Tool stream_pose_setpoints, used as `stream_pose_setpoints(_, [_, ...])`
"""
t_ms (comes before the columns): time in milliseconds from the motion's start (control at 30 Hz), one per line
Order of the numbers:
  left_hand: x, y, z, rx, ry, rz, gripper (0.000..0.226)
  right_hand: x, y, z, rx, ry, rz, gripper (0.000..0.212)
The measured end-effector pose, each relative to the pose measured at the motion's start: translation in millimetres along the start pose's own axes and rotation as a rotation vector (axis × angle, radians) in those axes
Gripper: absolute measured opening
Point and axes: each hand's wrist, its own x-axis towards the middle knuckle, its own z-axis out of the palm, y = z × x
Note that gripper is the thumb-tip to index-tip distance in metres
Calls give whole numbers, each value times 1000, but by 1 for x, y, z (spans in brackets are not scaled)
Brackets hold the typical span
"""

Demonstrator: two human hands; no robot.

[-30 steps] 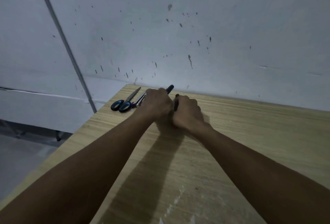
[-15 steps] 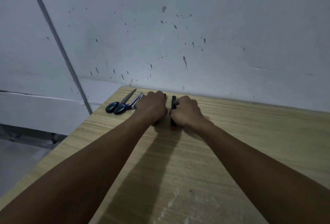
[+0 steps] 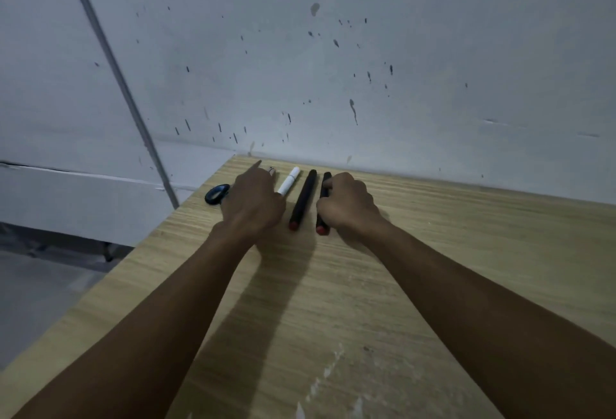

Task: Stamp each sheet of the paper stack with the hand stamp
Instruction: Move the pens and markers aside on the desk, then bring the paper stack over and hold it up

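No paper stack or hand stamp shows in the head view. My left hand (image 3: 254, 202) rests palm down at the far left of the wooden table (image 3: 383, 302), fingers spread, touching the near end of a white marker (image 3: 288, 180). A black marker with a red end (image 3: 302, 200) lies free between my hands. My right hand (image 3: 346, 203) is curled around a second black marker with a red end (image 3: 324, 205), which lies on the table.
Blue-handled scissors (image 3: 217, 193) lie at the table's far left corner, partly hidden by my left hand. A grey speckled wall (image 3: 333, 68) rises right behind the table. The table's left edge drops to the floor (image 3: 40, 292).
My hands have moved apart. The markers that were bunched between them now lie side by side on the table, and my left hand has let go and opened flat.
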Motion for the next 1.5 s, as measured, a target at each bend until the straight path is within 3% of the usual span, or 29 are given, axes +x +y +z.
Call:
stream_pose_setpoints(67, [-1, -2, 2, -20, -6, -15, 28, -1, -2, 1, 28, -5, 2, 28])
stream_pose_setpoints(267, [4, -3, 5, -22, -47, 24, 41, -2, -8, 5, 51, -16, -4, 24])
stream_pose_setpoints(533, [7, -2, 4, 16, -78, -6, 36, 1, -8, 7, 57, -18, -38, 22])
stream_pose_setpoints(700, [3, 2, 0, 21, -29, 16, 25, 0, -3, 3, 139, -11, -44, 6])
stream_pose_setpoints(767, [-2, 6, -2, 8, -8, 32, 28, -4, 1, -2, 132, -20, -78, 14])
stream_pose_setpoints(1033, [-47, 50, -22, -150, 97, 249, 25, -48, 14, -45, -51, -3, -121, 49])
stream_pose_setpoints(1300, [-115, 93, -28, -383, 138, 460, 18, -131, 53, -103, -221, 114, -156, 46])
stream_pose_setpoints(1500, [-189, 149, -19, -477, 40, 563, 17, -213, 108, -155, -281, 224, -101, 42])
